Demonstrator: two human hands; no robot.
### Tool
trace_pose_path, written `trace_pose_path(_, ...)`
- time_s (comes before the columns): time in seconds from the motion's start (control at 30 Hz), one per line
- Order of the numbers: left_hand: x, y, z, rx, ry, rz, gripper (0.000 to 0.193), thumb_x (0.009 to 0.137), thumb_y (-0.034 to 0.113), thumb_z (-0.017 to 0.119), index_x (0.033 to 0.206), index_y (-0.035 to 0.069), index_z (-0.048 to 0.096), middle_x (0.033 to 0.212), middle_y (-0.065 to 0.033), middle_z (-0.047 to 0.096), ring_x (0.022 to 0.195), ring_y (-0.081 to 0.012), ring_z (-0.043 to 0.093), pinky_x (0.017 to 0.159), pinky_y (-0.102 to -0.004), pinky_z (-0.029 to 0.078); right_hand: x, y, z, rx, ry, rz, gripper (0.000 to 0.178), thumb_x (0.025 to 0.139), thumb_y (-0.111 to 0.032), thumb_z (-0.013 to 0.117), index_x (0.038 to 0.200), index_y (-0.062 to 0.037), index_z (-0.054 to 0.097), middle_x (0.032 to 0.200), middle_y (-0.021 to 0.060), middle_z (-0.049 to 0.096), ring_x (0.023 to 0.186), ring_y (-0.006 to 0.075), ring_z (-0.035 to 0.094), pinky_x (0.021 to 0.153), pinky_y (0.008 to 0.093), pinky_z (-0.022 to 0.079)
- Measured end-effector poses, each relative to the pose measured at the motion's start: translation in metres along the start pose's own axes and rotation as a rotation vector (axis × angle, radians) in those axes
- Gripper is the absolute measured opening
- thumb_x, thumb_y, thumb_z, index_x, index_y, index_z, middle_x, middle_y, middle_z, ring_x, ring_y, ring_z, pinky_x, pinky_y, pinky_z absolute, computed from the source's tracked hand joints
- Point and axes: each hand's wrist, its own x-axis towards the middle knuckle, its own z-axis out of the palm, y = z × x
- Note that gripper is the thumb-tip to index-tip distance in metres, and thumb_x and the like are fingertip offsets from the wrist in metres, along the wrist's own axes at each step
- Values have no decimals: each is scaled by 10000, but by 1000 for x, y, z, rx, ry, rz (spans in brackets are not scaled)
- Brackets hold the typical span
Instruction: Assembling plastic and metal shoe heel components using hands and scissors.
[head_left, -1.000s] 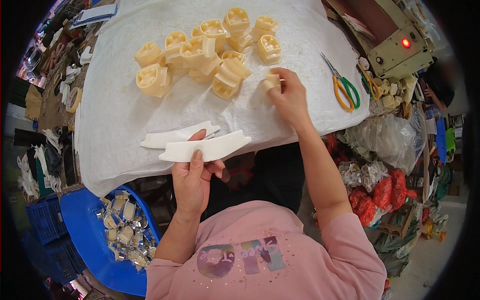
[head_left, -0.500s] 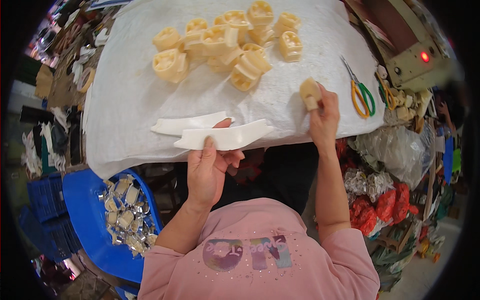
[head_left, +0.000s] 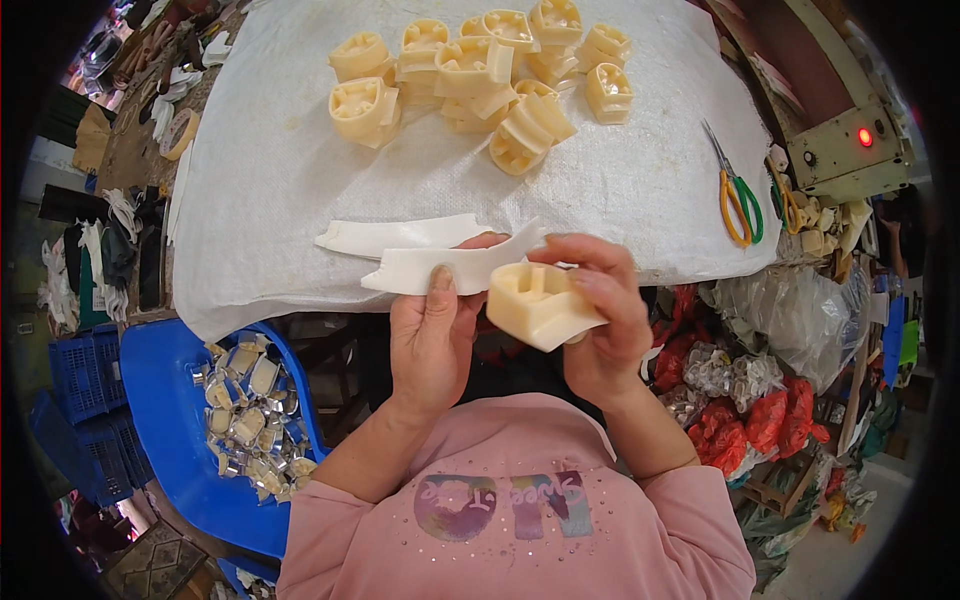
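Observation:
My left hand (head_left: 435, 335) is closed on a curved white strip (head_left: 410, 272), thumb on top and fingers beneath, at the table's near edge. Just behind it, a second white strip (head_left: 400, 236) lies on the cloth. My right hand (head_left: 605, 315) grips a cream-coloured hollow plastic piece (head_left: 540, 305), its cavity and inner post facing up. That piece is close to the strip's right end; whether they touch I cannot tell. Farther back sits a pile of similar cream plastic pieces (head_left: 475, 70), some stacked on others.
White cloth (head_left: 260, 180) covers the table. Scissors (head_left: 735, 195) with orange and green handles lie at the right, near a metal box (head_left: 850, 140) with a lit red light. A blue plastic chair (head_left: 165, 430) at lower left holds shiny metal-and-cream parts (head_left: 250, 410). Red plastic bags (head_left: 730, 430) are at lower right.
My right hand has brought the cream piece from the table's right side leftward and nearer to me, beside the white strip. My left hand still holds the strip.

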Motion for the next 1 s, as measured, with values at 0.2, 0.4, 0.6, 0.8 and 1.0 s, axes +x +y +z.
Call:
trace_pose_path(0.2, -5, 12, 3, -8, -83, -28, 468, 991, 280, 300, 1264, -87, 401, 1276, -232, 473, 1171, -274, 495, 1001, -385, 401, -3, 9, 13, 9, 24, -136, 435, 746, 132, 552, 1127, -63, 473, 1068, 198, 562, 917, 322, 582, 755, 385, 498)
trace_pose_path(0.4, -7, 11, 5, -40, -98, -12, 454, 996, 240, 300, 1273, -113, 370, 1307, -231, 440, 1181, -263, 490, 978, -363, 427, -4, 9, 13, -4, 44, -145, 456, 723, 154, 531, 1123, -60, 485, 1064, 186, 574, 910, 322, 583, 760, 394, 496)
trace_pose_path(0.6, -10, 13, 7, -6, -109, -5, 457, 995, 238, 297, 1281, -114, 359, 1312, -225, 437, 1182, -261, 490, 984, -360, 425, -2, 7, 11, -31, 35, -141, 441, 725, 154, 522, 1113, -54, 497, 1069, 184, 578, 906, 320, 584, 760, 388, 496)
trace_pose_path(0.8, -12, 11, 11, 27, -91, -13, 457, 998, 237, 288, 1287, -111, 359, 1305, -211, 448, 1162, -248, 504, 960, -339, 441, -6, 8, 9, -115, 28, -140, 448, 696, 143, 544, 1097, -52, 498, 1060, 177, 578, 871, 321, 576, 732, 379, 493)
trace_pose_path(1.0, -13, 10, 14, 276, -163, 28, 482, 1005, 264, 276, 1306, -104, 356, 1275, -185, 482, 1122, -186, 506, 902, -274, 436, -7, 13, 8, -243, 131, -259, 411, 684, 73, 599, 1061, -59, 502, 1043, 152, 587, 792, 289, 524, 672, 356, 446)
